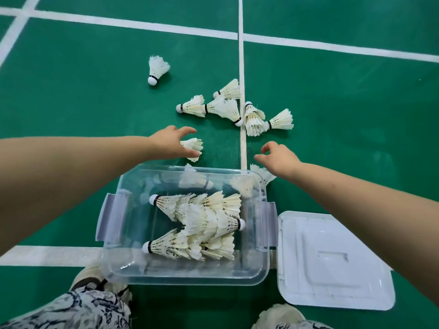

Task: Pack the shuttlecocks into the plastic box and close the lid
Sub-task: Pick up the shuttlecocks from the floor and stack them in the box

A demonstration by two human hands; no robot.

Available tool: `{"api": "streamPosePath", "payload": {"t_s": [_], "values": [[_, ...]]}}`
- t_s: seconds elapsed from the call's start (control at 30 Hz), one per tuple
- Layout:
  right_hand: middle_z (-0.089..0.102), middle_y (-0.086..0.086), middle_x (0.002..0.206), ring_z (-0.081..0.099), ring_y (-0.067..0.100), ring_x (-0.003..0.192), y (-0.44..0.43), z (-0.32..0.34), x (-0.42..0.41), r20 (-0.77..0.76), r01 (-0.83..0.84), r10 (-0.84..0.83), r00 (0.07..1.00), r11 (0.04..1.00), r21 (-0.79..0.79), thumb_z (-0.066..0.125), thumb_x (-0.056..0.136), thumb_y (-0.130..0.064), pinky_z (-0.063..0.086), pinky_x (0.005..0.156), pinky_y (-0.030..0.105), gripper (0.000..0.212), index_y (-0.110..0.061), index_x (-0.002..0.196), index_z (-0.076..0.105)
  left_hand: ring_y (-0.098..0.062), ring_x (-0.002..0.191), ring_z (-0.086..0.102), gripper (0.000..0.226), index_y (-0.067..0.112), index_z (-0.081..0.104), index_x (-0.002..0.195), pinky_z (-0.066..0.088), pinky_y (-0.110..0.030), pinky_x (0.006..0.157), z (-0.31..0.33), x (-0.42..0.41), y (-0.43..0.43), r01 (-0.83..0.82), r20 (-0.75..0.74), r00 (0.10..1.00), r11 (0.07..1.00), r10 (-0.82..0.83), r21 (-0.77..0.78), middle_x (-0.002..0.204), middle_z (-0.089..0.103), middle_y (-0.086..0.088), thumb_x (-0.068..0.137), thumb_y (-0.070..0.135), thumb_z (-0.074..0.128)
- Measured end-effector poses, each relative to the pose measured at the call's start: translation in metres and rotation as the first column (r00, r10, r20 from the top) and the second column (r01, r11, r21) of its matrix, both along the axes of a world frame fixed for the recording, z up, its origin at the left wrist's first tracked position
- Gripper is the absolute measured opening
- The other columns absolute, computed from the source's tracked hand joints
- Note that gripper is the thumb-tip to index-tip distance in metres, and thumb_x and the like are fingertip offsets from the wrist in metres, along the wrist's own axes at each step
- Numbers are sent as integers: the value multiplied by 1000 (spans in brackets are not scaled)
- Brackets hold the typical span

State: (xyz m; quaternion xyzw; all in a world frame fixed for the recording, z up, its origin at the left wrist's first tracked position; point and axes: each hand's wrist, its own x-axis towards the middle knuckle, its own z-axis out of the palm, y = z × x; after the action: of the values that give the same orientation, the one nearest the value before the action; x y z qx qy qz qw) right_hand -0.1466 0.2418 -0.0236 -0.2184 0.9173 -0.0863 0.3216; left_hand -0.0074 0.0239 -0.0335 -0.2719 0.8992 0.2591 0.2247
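Beneath the spread left hand: one shuttlecock, feathers fanning rightward past the thumb, cork end hidden under the palm. Lies crosswise to the forearm's reach, long axis running left to right. Thumb against the near side, fingers arched over the far side, not yet closed; firm contact hard to judge. Off to the right, well apart, right hand, fingers loosely curled, holding nothing. Under that wrist, a second shuttlecock, feathers poking out just beside the box corner. Probably a pickup under way on the left, needing only a pinch across the feathers and a short pull back. Nearer the body than both hands, clear box, open, with three nested stacks of packed shuttlecocks on its bottom. Below the right forearm, white lid flat on the green floor. Beyond the fingertips, a loose cluster straddling a white line; farther still, leftward, a lone shuttlecock.
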Motion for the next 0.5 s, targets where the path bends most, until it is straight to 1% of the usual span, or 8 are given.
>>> {"api": "streamPosePath", "payload": {"t_s": [0.07, 0.1, 0.17, 0.27, 0.37, 0.43, 0.5], "values": [[48, 16, 133, 51, 34, 115, 1, -5, -1, -7, -46, 46, 999, 998, 30, 51, 91, -41, 41, 91, 34, 46, -14, 128, 47, -33, 123, 43, 72, 36, 27, 140, 38, -39, 103, -5, -8, 0, 34, -7, 999, 999, -34, -28, 137, 38, -16, 78, 53, 61], [47, 16, 133, 49, 35, 118, 2, -7, -1, -12, -67, 67, 998, 997, 47, 52, 91, -42, 41, 95, 36, 47, -14, 129, 47, -32, 122, 44, 72, 36, 28, 139, 39, -40, 102, -8, -11, 0, 67, -18, 998, 997, -67, -47, 137, 38, -14, 78, 51, 62], [48, 16, 133, 46, 35, 121, 4, -11, -1, -17, -100, 102, 995, 992, 76, 52, 90, -43, 38, 99, 37, 48, -15, 128, 48, -30, 121, 44, 70, 38, 30, 138, 41, -40, 100, -14, -13, 1, 182, -33, 982, 979, -186, -89, 135, 40, -11, 77, 43, 66], [51, 14, 131, 44, 34, 121, 7, -15, 1, -29, -159, 163, 986, 982, 104, 51, 91, -41, 36, 99, 36, 43, -15, 126, 51, -28, 124, 42, 64, 36, 38, 134, 42, -41, 100, -24, -14, 3, 338, -13, 939, 932, -343, -127, 138, 39, -9, 78, 32, 69], [57, 13, 124, 45, 36, 116, 10, -19, 1, -73, -196, 205, 976, 974, 118, 47, 93, -34, 38, 95, 36, 31, -16, 117, 59, -30, 123, 43, 49, 28, 51, 125, 43, -42, 98, -30, -15, 0, 401, 8, 913, 895, -408, -196, 139, 38, -9, 79, 22, 68], [63, 12, 118, 48, 37, 112, 11, -23, 0, -92, -186, 196, 976, 977, 109, 47, 93, -29, 42, 92, 37, 26, -17, 108, 63, -32, 118, 47, 36, 23, 56, 116, 47, -43, 93, -30, -15, -5, 445, 30, 891, 857, -454, -259, 137, 39, -9, 81, 15, 64], [67, 10, 112, 51, 36, 110, 12, -24, -1, -96, -168, 177, 980, 981, 94, 47, 92, -27, 46, 89, 37, 23, -17, 103, 65, -31, 111, 51, 27, 18, 58, 109, 50, -43, 86, -27, -13, -8, 508, 68, 855, 800, -515, -320, 135, 40, -8, 84, 7, 54]]}}
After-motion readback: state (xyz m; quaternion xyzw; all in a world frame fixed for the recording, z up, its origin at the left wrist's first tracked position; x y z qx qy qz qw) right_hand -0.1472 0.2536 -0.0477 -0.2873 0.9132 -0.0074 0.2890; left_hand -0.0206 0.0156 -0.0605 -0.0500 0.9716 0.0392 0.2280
